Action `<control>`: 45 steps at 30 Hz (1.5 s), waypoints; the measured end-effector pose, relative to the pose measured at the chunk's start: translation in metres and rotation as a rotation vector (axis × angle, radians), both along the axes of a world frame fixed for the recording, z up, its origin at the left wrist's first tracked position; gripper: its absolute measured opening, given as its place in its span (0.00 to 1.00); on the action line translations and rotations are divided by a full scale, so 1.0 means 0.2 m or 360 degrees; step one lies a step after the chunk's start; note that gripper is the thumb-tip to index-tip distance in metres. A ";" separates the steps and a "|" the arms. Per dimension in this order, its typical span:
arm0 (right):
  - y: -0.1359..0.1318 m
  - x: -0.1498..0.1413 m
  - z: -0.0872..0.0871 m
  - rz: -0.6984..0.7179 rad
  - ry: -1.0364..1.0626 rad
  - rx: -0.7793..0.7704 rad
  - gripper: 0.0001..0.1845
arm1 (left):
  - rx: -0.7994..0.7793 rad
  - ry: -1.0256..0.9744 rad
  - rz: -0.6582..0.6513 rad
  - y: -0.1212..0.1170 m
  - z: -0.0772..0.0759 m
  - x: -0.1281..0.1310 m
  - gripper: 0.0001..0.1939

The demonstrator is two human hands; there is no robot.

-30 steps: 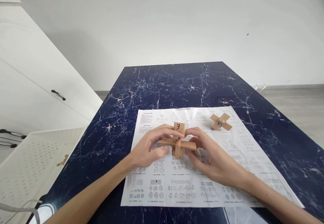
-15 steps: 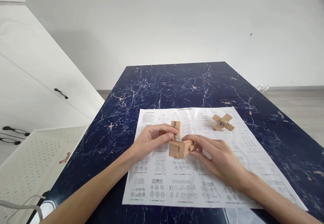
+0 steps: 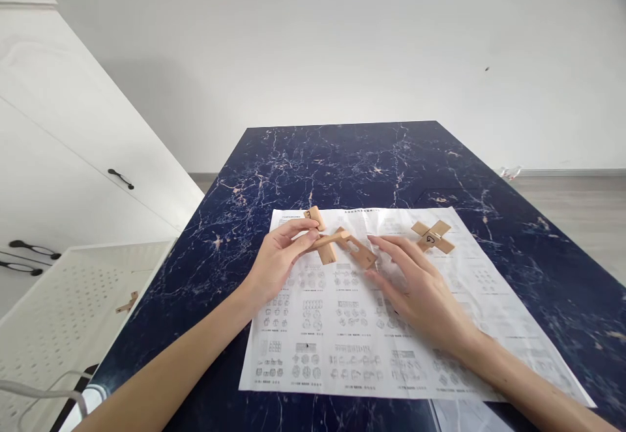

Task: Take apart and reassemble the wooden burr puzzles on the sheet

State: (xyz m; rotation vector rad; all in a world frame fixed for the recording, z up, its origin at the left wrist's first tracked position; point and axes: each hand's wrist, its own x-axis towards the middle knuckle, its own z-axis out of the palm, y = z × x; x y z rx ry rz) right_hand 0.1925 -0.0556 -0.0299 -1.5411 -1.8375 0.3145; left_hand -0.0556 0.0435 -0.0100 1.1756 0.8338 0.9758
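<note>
My left hand point(image 3: 283, 253) pinches light wooden puzzle pieces point(image 3: 327, 253) between thumb and fingers, above the left part of a printed sheet. One piece in it bears a dark mark on its upper end and crosses a thin bar. To the right, a flat wooden piece with a cut-out slot point(image 3: 360, 254) slants down toward my right hand point(image 3: 420, 285). The fingers and thumb of that hand are spread around its lower end; whether they touch it I cannot tell. A cross-shaped wooden assembly marked with a letter point(image 3: 432, 238) rests on the sheet beyond my right hand.
The creased instruction sheet point(image 3: 342, 380) with printed diagrams lies on a dark blue marbled table point(image 3: 337, 158). At the left are a white perforated surface point(image 3: 63, 302) with a small wooden piece point(image 3: 128, 302) on it, a pale cable point(image 3: 44, 391), and a white cabinet point(image 3: 73, 126) with black handles.
The pieces that both hands held together are now apart. My left hand has moved up and left with its pieces; my right hand's fingers have spread beside the slotted piece.
</note>
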 end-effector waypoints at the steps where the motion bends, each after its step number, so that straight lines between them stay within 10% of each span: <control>1: 0.00 0.00 0.00 0.0002 0.0002 0.0085 0.23 | 0.0036 0.0050 -0.0028 -0.01 0.01 0.00 0.12; 13: -0.05 -0.02 0.04 0.0687 0.0093 0.0201 0.08 | -0.0004 0.0104 -0.0728 -0.10 0.04 0.03 0.19; 28: -0.04 0.01 0.10 0.0958 0.0093 0.0243 0.10 | 0.0106 -0.0102 -0.0596 -0.10 0.05 0.05 0.14; 32: -0.06 -0.01 0.12 0.1041 0.0225 0.0153 0.10 | 0.0083 -0.0085 -0.0294 -0.06 0.02 0.03 0.15; 37: -0.06 -0.03 0.11 0.0487 0.0452 -0.0033 0.10 | 0.0110 0.0028 0.0442 0.01 0.00 0.00 0.15; 41: -0.02 -0.01 0.09 -0.0163 0.0717 -0.0252 0.18 | 0.0348 0.0466 0.0393 -0.02 0.01 0.01 0.15; 45: 0.01 0.01 0.06 -0.0224 0.0807 -0.0388 0.19 | 0.0462 0.0697 0.0286 -0.06 0.02 0.03 0.15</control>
